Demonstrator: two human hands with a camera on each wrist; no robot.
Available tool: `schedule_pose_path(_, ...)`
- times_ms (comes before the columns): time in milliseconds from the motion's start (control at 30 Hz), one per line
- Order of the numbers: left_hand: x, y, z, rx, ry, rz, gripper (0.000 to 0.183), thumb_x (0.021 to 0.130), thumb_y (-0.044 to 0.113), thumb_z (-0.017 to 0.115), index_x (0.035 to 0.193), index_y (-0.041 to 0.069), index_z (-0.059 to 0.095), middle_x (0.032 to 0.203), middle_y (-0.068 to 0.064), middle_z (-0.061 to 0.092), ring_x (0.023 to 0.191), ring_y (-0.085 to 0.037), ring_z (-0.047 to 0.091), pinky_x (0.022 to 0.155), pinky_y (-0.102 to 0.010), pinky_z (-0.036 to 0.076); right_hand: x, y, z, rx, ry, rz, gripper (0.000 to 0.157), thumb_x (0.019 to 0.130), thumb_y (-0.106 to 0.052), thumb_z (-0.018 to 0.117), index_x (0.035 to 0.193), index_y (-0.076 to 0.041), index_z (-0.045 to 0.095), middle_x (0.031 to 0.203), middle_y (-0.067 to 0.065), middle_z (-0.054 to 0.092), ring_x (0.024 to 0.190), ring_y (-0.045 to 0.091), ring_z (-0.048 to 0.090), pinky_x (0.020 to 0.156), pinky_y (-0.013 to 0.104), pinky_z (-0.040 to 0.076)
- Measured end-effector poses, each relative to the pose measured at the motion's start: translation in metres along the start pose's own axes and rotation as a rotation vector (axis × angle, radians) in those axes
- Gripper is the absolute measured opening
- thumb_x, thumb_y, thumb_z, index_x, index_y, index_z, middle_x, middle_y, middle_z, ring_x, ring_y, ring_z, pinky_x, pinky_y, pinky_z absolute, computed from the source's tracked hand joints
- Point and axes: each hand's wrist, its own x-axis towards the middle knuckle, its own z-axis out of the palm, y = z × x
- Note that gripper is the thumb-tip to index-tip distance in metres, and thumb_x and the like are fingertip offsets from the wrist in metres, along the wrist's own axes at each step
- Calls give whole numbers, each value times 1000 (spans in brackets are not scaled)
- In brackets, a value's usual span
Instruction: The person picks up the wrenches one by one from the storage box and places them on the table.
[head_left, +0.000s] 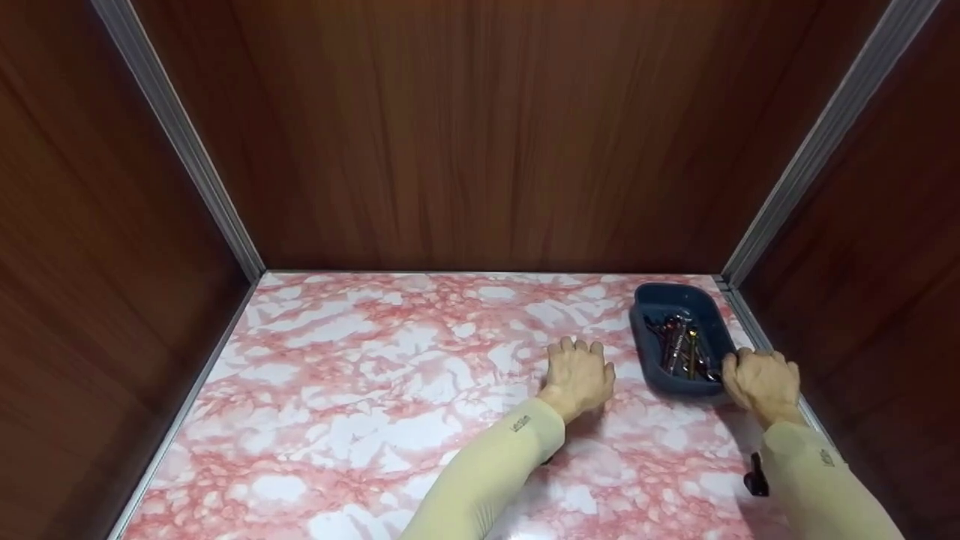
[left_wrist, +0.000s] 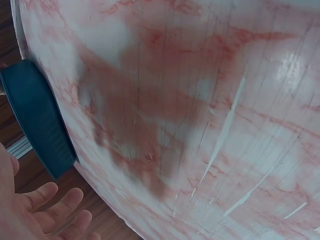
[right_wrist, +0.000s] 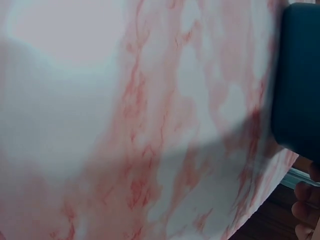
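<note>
A dark blue rectangular bin (head_left: 646,367) stands at the right side of the table. Inside it lie several slim, shiny items (head_left: 679,349), dark red, gold and silver; their kind is too small to tell. My right hand (head_left: 763,382) grips the bin's near right corner, thumb at the rim. In the right wrist view, its fingers (right_wrist: 306,205) show at the lower right edge, beside the bin wall (right_wrist: 300,80). To the left of the bin, my left hand (head_left: 576,375) is held over the table with nothing in it. Its fingers (left_wrist: 65,205) are loosely bent in the left wrist view.
The table (head_left: 360,390) has a red and white marbled cover, creased in the left wrist view. Brown wood-grain panels (head_left: 480,135) enclose it at the back and both sides, with grey metal posts (head_left: 187,150) at the corners. The bin stands close to the right panel.
</note>
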Motion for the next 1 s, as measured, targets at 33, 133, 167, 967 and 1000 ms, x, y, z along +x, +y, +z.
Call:
schedule_pose_path(33, 0, 0, 0, -2, -3, 0, 44, 113, 56, 46, 125, 22, 70, 118, -2, 79, 110, -24, 69, 93, -43, 55, 0, -1, 0, 8, 1, 0, 53, 115, -33, 40, 101, 12, 66, 98, 43, 69, 91, 62, 65, 75, 74, 50)
schedule_pose_path(133, 1, 3, 0, 0, -4, 1, 44, 113, 57, 46, 126, 23, 70, 118, -1, 79, 110, -24, 70, 94, -42, 55, -1, -5, 1, 34, -9, 8, 50, 115, -31, 40, 96, 9, 64, 91, 40, 68, 86, 61, 66, 69, 75, 53)
schedule_pose_path(167, 2, 3, 0, 4, -7, 1, 44, 113, 57, 45, 126, 23, 70, 118, -1, 79, 111, -23, 70, 94, -41, 55, -2, -6, 1, 40, -11, 9, 48, 115, -31, 41, 95, 8, 63, 90, 39, 68, 84, 60, 67, 67, 75, 54)
schedule_pose_path(967, 7, 15, 5, -36, -6, 17, 53, 115, 60, 40, 137, 21, 69, 127, -3, 78, 121, -25, 70, 104, -48, 56, -9, -26, 9, 87, -4, -81, 36, 114, -22, 40, 102, 2, 64, 103, 32, 73, 102, 56, 68, 84, 75, 56)
schedule_pose_path(1000, 7, 16, 5, -39, -13, 16, 55, 115, 61, 39, 138, 21, 69, 128, -3, 78, 122, -25, 70, 105, -48, 56, -9, -27, 9, 88, -5, -81, 35, 114, -22, 41, 102, 2, 64, 103, 32, 74, 103, 55, 68, 83, 75, 57)
